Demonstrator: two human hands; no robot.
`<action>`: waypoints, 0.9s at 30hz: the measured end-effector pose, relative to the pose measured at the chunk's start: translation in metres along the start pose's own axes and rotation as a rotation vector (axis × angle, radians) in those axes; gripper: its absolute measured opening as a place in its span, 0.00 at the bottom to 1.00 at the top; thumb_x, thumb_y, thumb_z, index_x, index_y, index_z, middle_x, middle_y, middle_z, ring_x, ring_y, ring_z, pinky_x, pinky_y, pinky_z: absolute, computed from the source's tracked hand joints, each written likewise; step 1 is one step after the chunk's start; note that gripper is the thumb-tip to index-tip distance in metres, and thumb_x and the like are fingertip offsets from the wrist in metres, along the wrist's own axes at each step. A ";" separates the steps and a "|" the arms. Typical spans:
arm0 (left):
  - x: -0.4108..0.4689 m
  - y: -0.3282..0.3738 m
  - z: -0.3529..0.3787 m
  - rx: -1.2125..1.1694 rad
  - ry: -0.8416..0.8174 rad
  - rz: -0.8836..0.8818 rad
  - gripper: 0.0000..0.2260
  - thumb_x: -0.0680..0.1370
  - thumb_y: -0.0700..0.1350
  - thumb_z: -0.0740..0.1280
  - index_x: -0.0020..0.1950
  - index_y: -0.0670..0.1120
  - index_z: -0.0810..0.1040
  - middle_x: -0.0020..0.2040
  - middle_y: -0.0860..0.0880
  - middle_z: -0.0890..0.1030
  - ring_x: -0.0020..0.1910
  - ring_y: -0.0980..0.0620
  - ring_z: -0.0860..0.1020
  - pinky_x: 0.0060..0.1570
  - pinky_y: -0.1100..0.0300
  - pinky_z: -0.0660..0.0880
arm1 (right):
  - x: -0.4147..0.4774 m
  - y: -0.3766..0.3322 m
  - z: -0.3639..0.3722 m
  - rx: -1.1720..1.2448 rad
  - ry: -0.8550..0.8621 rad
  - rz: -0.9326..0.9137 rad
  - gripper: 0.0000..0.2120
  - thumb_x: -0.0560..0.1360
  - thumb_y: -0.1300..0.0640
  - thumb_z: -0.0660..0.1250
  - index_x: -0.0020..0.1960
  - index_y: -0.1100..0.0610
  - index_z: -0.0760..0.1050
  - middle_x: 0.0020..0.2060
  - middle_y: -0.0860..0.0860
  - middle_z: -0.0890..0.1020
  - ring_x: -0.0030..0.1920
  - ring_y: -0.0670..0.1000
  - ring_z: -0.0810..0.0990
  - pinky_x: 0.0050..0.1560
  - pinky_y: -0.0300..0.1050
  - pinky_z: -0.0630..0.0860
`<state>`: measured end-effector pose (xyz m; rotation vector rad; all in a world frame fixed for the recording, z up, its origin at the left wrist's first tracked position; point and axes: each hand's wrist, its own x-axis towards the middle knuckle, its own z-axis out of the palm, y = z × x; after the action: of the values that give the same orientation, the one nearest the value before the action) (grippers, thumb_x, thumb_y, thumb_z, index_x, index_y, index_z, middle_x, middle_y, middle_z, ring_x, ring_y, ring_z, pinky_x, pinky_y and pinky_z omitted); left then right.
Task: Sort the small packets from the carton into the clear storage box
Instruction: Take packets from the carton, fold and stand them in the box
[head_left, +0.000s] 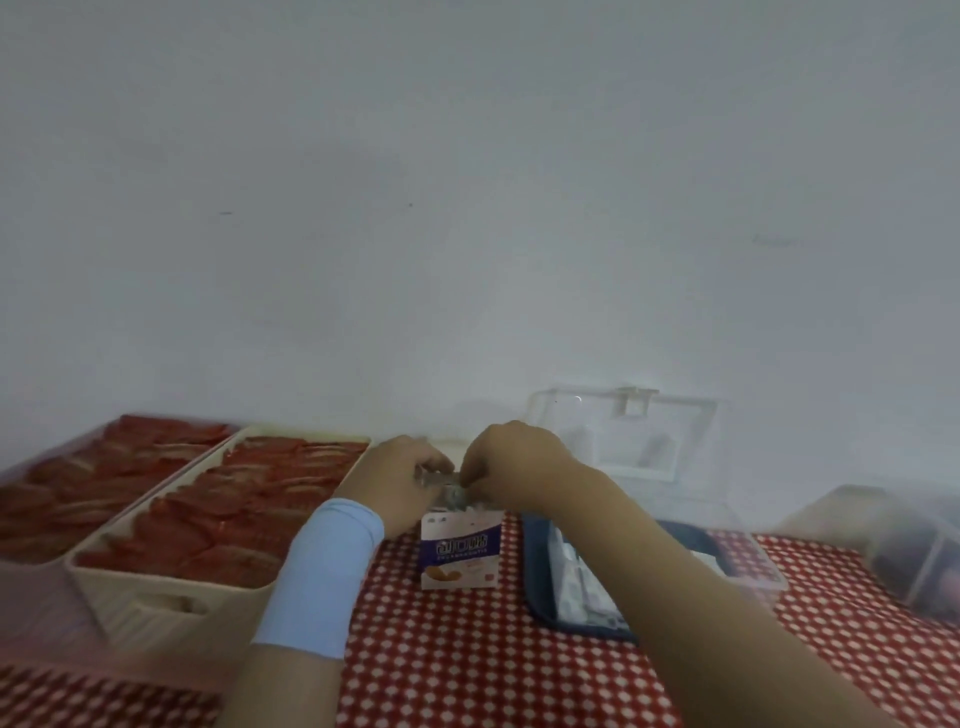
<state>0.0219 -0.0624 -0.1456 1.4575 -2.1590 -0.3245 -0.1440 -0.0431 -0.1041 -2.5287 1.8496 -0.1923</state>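
Grey-white wall (467, 182) fills the upper half of the view, bare.

Table (467, 649) runs along the bottom under a red-and-white checked cloth.

Left side: two long bins side by side, both filled with overlapping red packs (249, 509). The near bin (156, 613) is beige with a handle slot in its front wall. The far bin (31, 525) is cut by the frame edge.

Right of centre, at the back against the wall: clear box (623, 441), lid standing upright with its latch at the top. In front of it lies a dark blue tray (535, 571) holding pale packs (582, 577). The right forearm crosses over the tray and hides much of it. Whether the tray sits inside the clear box cannot be told.

Far right: a second clear container (909, 551) with dividers, contents dark and blurred.

Centre: carton (460, 556), white and purple, upright on the cloth between the near bin and the blue tray, top open.

Left wrist carries a light blue band (322, 571).

Left hand (400, 478) and right hand (519, 462) meet just above the carton's open top, fingers curled. Both pinch one small silvery packet (441, 480) between them, one at each end. The fingers cover most of the packet and its detail is blurred.
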 end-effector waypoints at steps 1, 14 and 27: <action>0.000 0.000 0.001 0.002 -0.002 0.002 0.10 0.78 0.45 0.68 0.57 0.54 0.84 0.50 0.54 0.76 0.50 0.54 0.77 0.54 0.62 0.71 | 0.003 -0.001 0.003 -0.029 -0.007 0.005 0.08 0.76 0.49 0.70 0.54 0.45 0.85 0.47 0.45 0.85 0.46 0.48 0.82 0.46 0.43 0.79; 0.001 0.001 0.002 -0.062 0.026 -0.010 0.08 0.73 0.52 0.68 0.48 0.54 0.84 0.47 0.56 0.83 0.48 0.55 0.79 0.53 0.54 0.77 | 0.009 0.006 0.015 0.210 0.219 0.037 0.07 0.81 0.52 0.65 0.52 0.51 0.81 0.47 0.47 0.83 0.45 0.47 0.80 0.48 0.45 0.78; 0.001 0.008 -0.003 -0.643 0.129 -0.090 0.05 0.79 0.53 0.67 0.49 0.55 0.81 0.47 0.57 0.83 0.47 0.57 0.80 0.48 0.59 0.76 | -0.004 0.020 -0.009 0.748 0.380 0.029 0.05 0.78 0.60 0.70 0.46 0.52 0.82 0.35 0.46 0.84 0.33 0.40 0.81 0.32 0.31 0.71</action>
<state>0.0169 -0.0603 -0.1392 1.1585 -1.6626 -0.8415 -0.1646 -0.0450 -0.0967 -2.0159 1.4854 -1.1781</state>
